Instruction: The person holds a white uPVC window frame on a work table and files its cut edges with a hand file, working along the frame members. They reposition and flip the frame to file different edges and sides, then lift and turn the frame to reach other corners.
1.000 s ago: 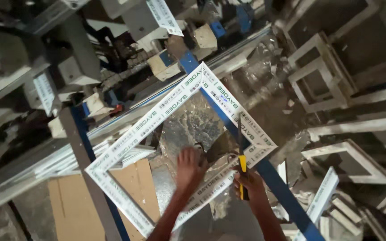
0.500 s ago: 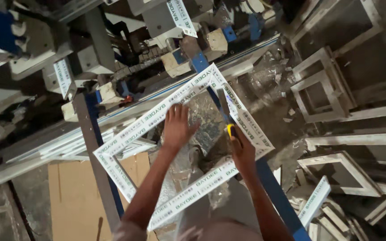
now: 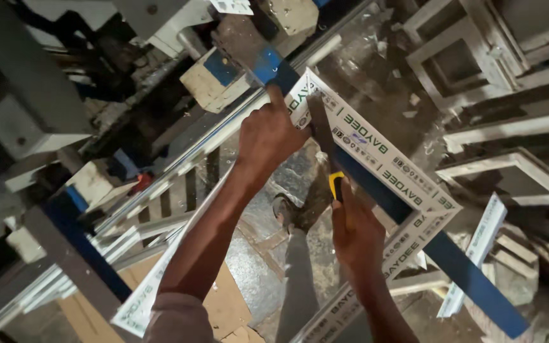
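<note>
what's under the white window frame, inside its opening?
Through the white window frame: a blue support rail, the person's foot, littered floor and cardboard. Both forearms hide the floor beneath them.
</note>
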Motion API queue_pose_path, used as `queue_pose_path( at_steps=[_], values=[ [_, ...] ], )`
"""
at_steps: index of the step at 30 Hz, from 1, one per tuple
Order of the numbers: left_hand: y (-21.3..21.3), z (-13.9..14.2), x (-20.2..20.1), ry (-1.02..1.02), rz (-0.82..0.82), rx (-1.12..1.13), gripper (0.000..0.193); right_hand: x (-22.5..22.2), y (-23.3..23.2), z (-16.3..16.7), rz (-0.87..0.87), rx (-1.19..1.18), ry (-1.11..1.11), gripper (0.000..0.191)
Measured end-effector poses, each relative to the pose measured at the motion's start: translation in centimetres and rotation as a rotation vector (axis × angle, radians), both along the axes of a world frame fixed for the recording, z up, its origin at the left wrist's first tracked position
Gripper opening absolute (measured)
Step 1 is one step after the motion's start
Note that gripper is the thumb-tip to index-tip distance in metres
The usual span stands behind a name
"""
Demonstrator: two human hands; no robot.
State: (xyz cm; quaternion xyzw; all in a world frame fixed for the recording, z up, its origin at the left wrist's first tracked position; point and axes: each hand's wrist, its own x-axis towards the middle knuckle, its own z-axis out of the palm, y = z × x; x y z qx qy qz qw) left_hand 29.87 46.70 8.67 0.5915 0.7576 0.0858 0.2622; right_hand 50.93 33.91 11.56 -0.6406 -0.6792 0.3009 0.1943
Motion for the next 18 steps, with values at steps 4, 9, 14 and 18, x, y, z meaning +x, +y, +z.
queue_pose_path(
  at_steps=[4,9,14,18],
  values=[
    [0.0,-0.1,0.1,0.007,-0.019,0.048,0.101,-2.4,-0.2,0.4,-0.024,0.096,0.067,0.042],
    [0.5,0.8,0.1,0.038,-0.012,-0.003,0.107,-3.7,-0.6,0.4,-0.095,0.074,0.059,0.042],
    [0.1,0.7,0.4,0.020,-0.010,-0.049,0.095,-3.1,-0.5,-0.5,-0.084,0.026,-0.027,0.039],
    [-0.3,-0.1,0.8,0.037,0.007,0.005,0.094,-2.6,-0.7,-1.5,-0.057,0.166,0.080,0.039]
  ],
)
